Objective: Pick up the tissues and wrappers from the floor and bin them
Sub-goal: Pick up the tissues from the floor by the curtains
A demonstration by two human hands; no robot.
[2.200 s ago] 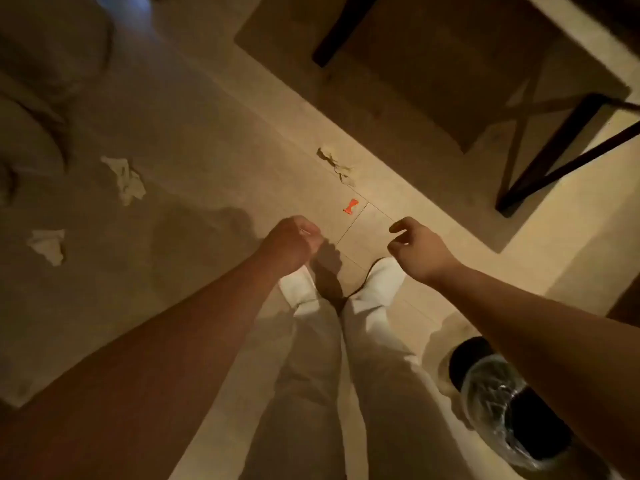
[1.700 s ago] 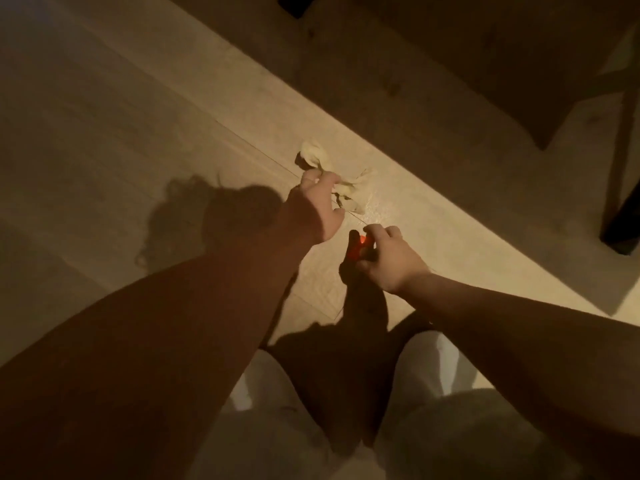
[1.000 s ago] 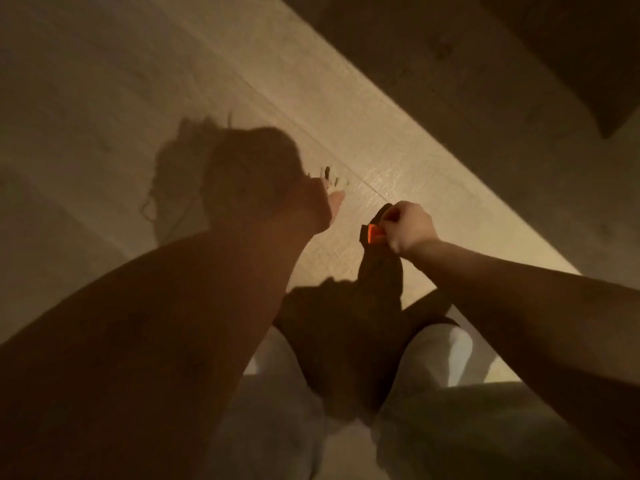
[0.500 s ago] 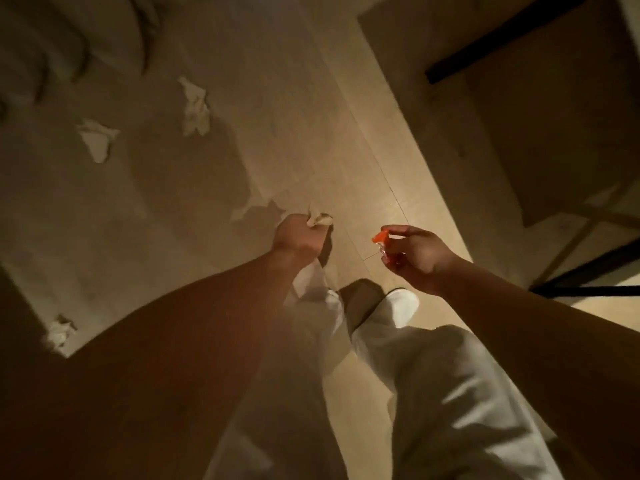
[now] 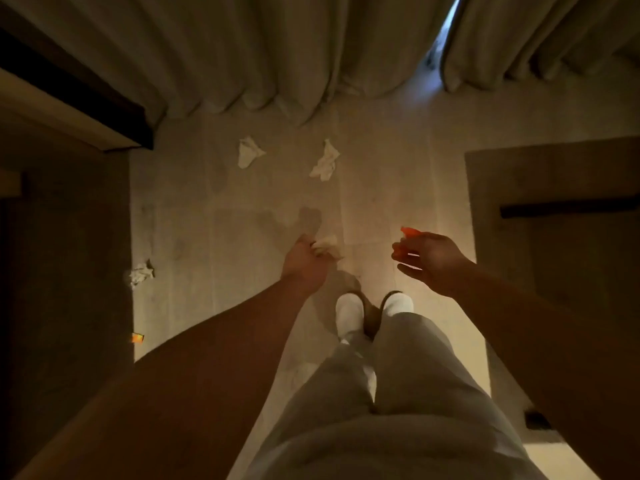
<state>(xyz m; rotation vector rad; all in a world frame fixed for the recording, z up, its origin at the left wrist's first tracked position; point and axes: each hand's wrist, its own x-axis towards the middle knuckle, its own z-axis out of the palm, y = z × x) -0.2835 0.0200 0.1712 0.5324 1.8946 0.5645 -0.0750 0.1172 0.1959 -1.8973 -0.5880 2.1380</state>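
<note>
My left hand [image 5: 304,263] is closed around a crumpled white tissue [image 5: 325,244] that sticks out past the fingers. My right hand [image 5: 429,259] pinches a small orange wrapper [image 5: 408,232] between thumb and fingers. Both hands hover above the pale floor in front of my white slippers. Two more white tissues lie ahead near the curtains, one at the left [image 5: 248,152] and one at the right [image 5: 326,161]. A third crumpled tissue [image 5: 140,273] lies at the left by the dark furniture. Another orange wrapper [image 5: 137,338] sits at the left floor edge. No bin is in view.
Long beige curtains [image 5: 277,57] hang down to the floor ahead. Dark furniture [image 5: 62,254] fills the left side, with a pale-edged top [image 5: 69,119] above it. A dark table shadow and leg [image 5: 568,209] lie at the right.
I bent down, took the tissue with my left hand and the orange wrapper with my right, then stood up. The view has turned toward the curtains and the bin has left the frame.
</note>
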